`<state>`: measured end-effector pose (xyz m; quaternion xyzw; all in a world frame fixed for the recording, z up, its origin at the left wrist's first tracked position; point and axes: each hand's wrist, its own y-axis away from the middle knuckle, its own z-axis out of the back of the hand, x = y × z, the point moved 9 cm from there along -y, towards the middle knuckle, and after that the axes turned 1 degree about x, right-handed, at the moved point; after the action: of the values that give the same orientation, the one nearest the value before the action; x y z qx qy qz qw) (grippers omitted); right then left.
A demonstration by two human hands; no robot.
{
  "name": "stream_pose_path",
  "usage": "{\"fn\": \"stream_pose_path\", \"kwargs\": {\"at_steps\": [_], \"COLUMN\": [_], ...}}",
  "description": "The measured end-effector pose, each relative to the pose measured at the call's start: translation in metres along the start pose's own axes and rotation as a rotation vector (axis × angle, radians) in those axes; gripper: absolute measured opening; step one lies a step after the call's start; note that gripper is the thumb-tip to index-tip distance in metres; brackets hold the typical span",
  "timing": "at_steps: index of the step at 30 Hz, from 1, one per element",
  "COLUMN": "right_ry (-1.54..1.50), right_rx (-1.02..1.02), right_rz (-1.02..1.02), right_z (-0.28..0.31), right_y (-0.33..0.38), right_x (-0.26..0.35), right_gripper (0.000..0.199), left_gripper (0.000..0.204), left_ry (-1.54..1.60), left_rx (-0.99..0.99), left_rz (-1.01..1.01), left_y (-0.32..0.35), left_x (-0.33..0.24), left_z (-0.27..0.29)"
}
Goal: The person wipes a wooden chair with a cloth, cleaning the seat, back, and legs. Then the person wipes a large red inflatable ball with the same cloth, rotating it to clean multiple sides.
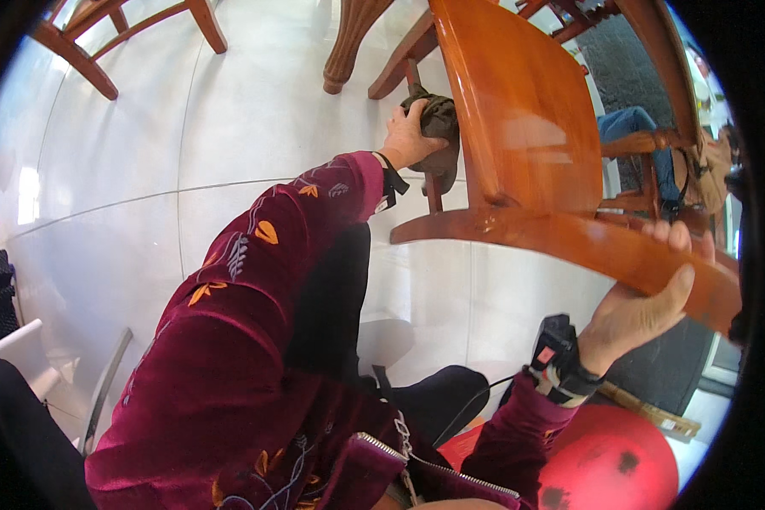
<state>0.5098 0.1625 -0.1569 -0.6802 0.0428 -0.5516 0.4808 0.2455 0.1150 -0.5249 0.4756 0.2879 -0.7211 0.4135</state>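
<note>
While the left hand (410, 136) presses a dark olive cloth (438, 127) against the lower frame of a glossy orange-brown wooden chair (527, 127), the right hand (646, 302) steadies the same chair from the other side. The left hand's fingers are curled tight around the bunched cloth, holding it against a thin upright rail just beside the seat's edge; part of the cloth hangs below the hand. The right hand is wrapped around a broad curved rail (569, 242) of the chair, thumb on the near face and fingertips showing over the far edge, a firm closed hold. The chair is tipped, so that its wide, shiny seat panel faces the camera between the two hands.

Both forearms wear deep red velvet sleeves (255, 280) patterned with orange leaves, and a black wrist device (557, 357) with a small red patch is strapped at the right wrist. Below lies a pale tiled floor (144, 144). Legs of another wooden chair (85, 34) show at the upper left, well apart from the hands. A red round object (612, 463) with dark spots lies at the lower right, near the right forearm. Behind the chair, at the right edge, another person's blue-trousered leg (625, 123) is partly visible.
</note>
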Motion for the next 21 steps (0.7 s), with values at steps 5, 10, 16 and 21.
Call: {"fn": "stream_pose_path", "kwargs": {"at_steps": [5, 10, 16, 21], "right_ry": [0.059, 0.008, -0.028, 0.063], "right_rx": [-0.040, -0.067, -0.046, -0.036], "right_rz": [-0.009, -0.057, -0.045, -0.045], "right_z": [-0.001, -0.001, -0.004, 0.001], "right_y": [0.004, 0.003, 0.003, 0.003], "right_x": [0.007, 0.003, 0.002, 0.001], "right_gripper": [0.054, 0.045, 0.040, 0.039], "left_gripper": [0.065, 0.052, 0.049, 0.049], "left_ry": [0.086, 0.076, -0.038, -0.047], "left_rx": [-0.005, -0.095, -0.221, -0.197], "left_rz": [-0.077, -0.104, -0.188, -0.273], "left_y": [-0.020, -0.039, -0.125, -0.138], "left_x": [-0.005, -0.005, 0.003, 0.008], "left_z": [0.001, 0.007, 0.033, 0.031]}}
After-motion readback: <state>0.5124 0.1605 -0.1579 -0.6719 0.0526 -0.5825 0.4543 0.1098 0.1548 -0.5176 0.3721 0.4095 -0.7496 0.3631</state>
